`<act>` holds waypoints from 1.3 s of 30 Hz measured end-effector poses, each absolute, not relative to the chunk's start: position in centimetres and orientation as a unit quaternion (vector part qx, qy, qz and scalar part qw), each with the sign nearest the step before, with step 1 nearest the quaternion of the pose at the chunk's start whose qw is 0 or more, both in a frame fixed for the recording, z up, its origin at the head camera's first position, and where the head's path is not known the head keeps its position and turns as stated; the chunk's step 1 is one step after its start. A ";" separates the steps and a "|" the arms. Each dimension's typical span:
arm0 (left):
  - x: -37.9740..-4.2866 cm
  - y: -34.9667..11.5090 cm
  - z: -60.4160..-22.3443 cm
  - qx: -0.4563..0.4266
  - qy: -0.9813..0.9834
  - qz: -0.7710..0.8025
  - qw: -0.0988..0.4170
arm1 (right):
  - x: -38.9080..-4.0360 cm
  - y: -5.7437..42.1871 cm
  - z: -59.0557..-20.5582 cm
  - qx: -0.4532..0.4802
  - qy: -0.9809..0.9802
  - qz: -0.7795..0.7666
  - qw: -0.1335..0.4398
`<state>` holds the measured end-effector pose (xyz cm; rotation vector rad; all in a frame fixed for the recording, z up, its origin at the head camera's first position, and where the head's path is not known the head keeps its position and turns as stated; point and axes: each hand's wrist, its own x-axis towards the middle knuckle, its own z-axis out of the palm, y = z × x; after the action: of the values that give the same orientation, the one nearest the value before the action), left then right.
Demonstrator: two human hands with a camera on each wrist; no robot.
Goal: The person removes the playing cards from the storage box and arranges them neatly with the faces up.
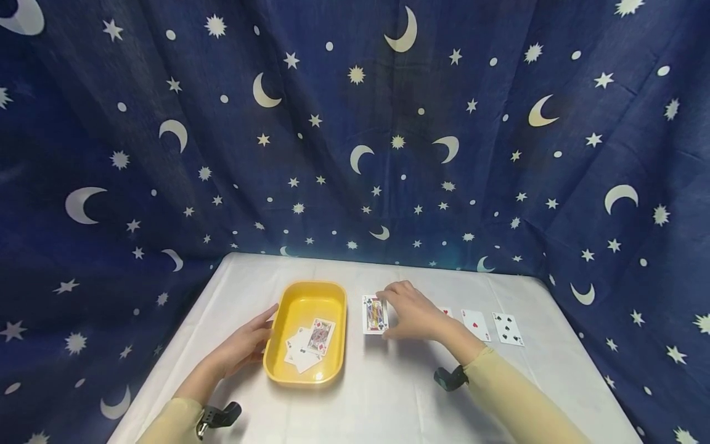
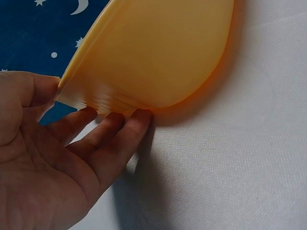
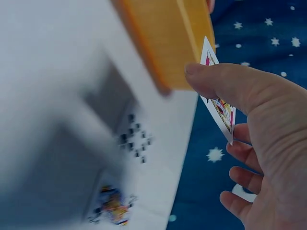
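Nearest the person, two pale yellow sleeves come in over the white table (image 1: 388, 394), each wrist wearing a small black clip. The left hand (image 1: 246, 345) lies at the left wall of the yellow tray (image 1: 333, 308); its fingers (image 2: 112, 132) are straight and a little spread, their tips touching the underside of the tray's rim, with the thumb resting on the rim's edge. Nothing is gripped there. Inside the tray lie a few playing cards (image 1: 307, 348) in a loose overlapping pile, a face card on top.

Just right of the tray, the right hand (image 1: 413, 314) pinches a face card (image 1: 374, 314) by its right edge; the wrist view shows the thumb (image 3: 225, 84) pressed on one side of that card (image 3: 220, 108) and the other fingers curled behind it. Below it in the same view, blurred, more cards lie on the table.

Further right, a row of cards lies face up and apart: a red card mostly hidden behind the hand, a hearts card (image 1: 476, 324), then a spades card (image 1: 507, 328). Behind the table hangs a dark blue cloth (image 1: 355, 123) printed with moons and stars
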<state>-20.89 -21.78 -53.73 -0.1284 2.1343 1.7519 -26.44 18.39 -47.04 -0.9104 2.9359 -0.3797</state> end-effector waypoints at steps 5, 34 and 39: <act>-21.1 -21.7 -53.6 -0.047 0.759 0.622 0.187 | -25.3 19.4 -48.6 -0.294 0.948 -0.117 0.023; -21.0 -21.5 -53.6 -0.052 0.753 0.628 0.187 | -21.5 19.8 -54.5 -0.305 0.942 -0.127 0.067; -20.9 -21.5 -53.6 -0.052 0.754 0.628 0.187 | -21.5 19.9 -54.8 -0.298 0.944 -0.127 0.070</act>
<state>-20.93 -21.52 -53.62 -0.1453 2.1216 1.7683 -21.47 19.90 -54.78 -0.8951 2.8386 -0.3822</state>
